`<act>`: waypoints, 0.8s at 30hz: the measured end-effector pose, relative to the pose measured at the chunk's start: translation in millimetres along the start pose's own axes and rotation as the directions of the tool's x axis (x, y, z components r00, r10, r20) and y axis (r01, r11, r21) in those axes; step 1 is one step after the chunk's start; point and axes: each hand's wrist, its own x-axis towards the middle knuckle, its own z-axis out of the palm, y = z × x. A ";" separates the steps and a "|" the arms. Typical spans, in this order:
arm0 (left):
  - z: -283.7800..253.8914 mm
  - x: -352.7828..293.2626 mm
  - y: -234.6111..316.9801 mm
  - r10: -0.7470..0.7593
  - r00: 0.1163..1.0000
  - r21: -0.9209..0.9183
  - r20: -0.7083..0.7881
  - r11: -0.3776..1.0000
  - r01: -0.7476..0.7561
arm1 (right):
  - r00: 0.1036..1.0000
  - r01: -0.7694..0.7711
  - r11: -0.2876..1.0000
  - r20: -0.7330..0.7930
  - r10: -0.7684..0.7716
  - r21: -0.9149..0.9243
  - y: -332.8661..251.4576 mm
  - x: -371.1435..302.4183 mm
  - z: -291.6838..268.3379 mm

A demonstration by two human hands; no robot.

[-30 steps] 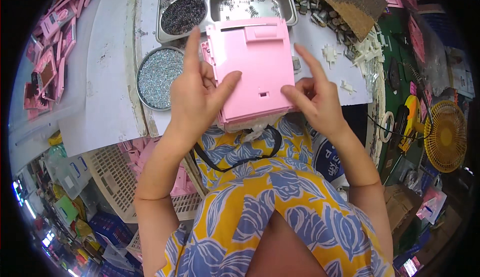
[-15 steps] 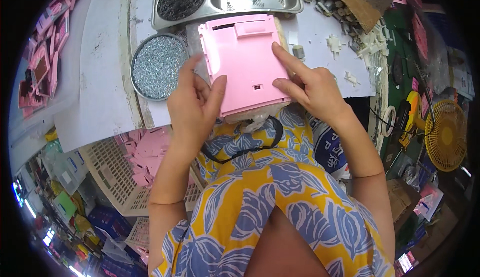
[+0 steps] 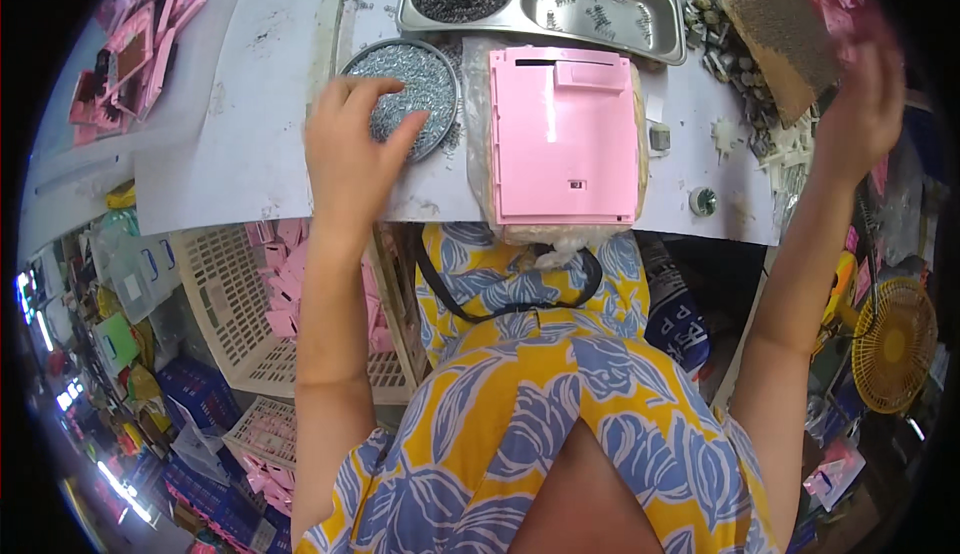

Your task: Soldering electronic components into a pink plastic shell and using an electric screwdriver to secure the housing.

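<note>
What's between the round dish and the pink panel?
Clear plastic left of the pink panel, and scattered small dark pieces by the round dish; the head view shows both.

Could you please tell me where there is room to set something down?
The widest free patch is the white tabletop between the heap of pink plastic parts and the left hand. Right of the pink rectangular plastic panel, scattered pieces leave only small gaps; the upper right is crowded with small metal parts and brown cardboard.
</note>
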 end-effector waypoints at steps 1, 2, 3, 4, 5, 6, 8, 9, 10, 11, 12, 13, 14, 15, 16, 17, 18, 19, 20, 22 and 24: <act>0.3 1.4 -2.8 0.018 0.995 0.074 0.097 0.997 -0.025 | 0.994 0.056 0.993 -0.103 -0.045 0.101 -2.2 22.6 2.5; -1.5 0.8 -5.1 0.021 0.983 0.153 0.182 0.987 -0.049 | 0.982 0.119 0.975 -0.169 -0.087 0.189 -7.1 46.4 12.6; 0.2 2.3 -9.2 0.024 0.965 0.225 0.262 0.971 -0.085 | 0.971 0.164 0.954 -0.213 -0.111 0.252 -11.1 66.2 26.3; 2.8 2.1 -10.5 0.043 0.973 0.182 0.227 0.979 -0.086 | 0.959 0.204 0.933 -0.254 -0.129 0.296 -15.0 84.3 36.6; 2.0 4.8 -10.7 0.034 0.980 0.166 0.195 0.984 -0.067 | 0.949 0.227 0.922 -0.283 -0.137 0.314 -16.9 99.8 42.1; 1.1 8.7 -10.8 0.026 0.986 0.149 0.162 0.988 -0.051 | 0.941 0.243 0.914 -0.307 -0.142 0.324 -18.0 114.9 42.3; 1.8 12.0 -16.4 0.012 0.993 0.146 0.115 0.989 -0.028 | 0.940 0.238 0.917 -0.314 -0.134 0.320 -9.9 139.5 32.5; 3.5 14.3 -20.1 0.016 0.995 0.155 0.102 0.987 -0.032 | 0.947 0.219 0.935 -0.292 -0.134 0.279 -0.4 151.9 16.9; 4.7 15.1 -22.2 0.014 0.996 0.169 0.086 0.985 -0.029 | 0.955 0.202 0.949 -0.265 -0.136 0.241 6.6 161.6 5.9; 6.2 16.0 -23.4 0.003 0.994 0.168 0.106 0.986 -0.021 | 0.976 0.164 0.958 -0.183 -0.122 0.236 8.5 161.3 -0.6; 8.1 16.7 -24.3 -0.008 0.992 0.166 0.126 0.986 -0.013 | 0.989 0.126 0.966 -0.101 -0.105 0.227 8.6 156.3 -6.4; 7.2 16.4 -24.8 -0.022 0.988 0.172 0.150 0.985 -0.004 | 0.996 0.086 0.971 -0.017 -0.084 0.222 7.6 148.5 -8.1; 6.6 16.5 -24.9 -0.011 0.988 0.162 0.153 0.987 -0.014 | 0.999 0.034 0.936 0.006 -0.038 0.350 -4.3 135.4 4.4; 5.7 16.1 -23.4 -0.003 0.988 0.160 0.156 0.987 -0.022 | 0.999 -0.021 0.879 0.038 0.003 0.476 -23.5 117.0 26.8; 3.8 15.3 -22.3 0.008 0.987 0.152 0.160 0.988 -0.033 | 0.995 -0.057 0.828 0.098 0.003 0.558 -32.3 103.5 32.0; 3.5 15.9 -22.4 0.012 0.988 0.152 0.155 0.988 -0.036 | 0.988 -0.101 0.772 0.154 0.003 0.628 -41.0 90.2 35.8; 3.3 16.4 -22.9 0.015 0.989 0.153 0.150 0.987 -0.039 | 0.972 -0.127 0.737 0.231 -0.040 0.664 -43.4 81.0 33.6; 3.7 17.1 -21.7 0.022 0.989 0.152 0.144 0.987 -0.044 | 0.955 -0.124 0.741 0.282 -0.091 0.660 -46.0 76.7 28.5; 4.8 16.2 -20.0 0.048 0.992 0.132 0.115 0.989 -0.063 | 0.932 -0.121 0.744 0.333 -0.142 0.657 -48.5 72.7 24.2; 8.0 11.9 -17.7 0.096 0.994 0.096 0.056 0.990 -0.101 | 0.899 -0.074 0.797 0.386 -0.207 0.600 -55.2 70.5 15.5; 10.6 8.8 -20.3 0.095 0.995 0.135 0.021 0.986 -0.097 | 0.889 -0.083 0.803 0.409 -0.208 0.590 -56.4 63.4 17.6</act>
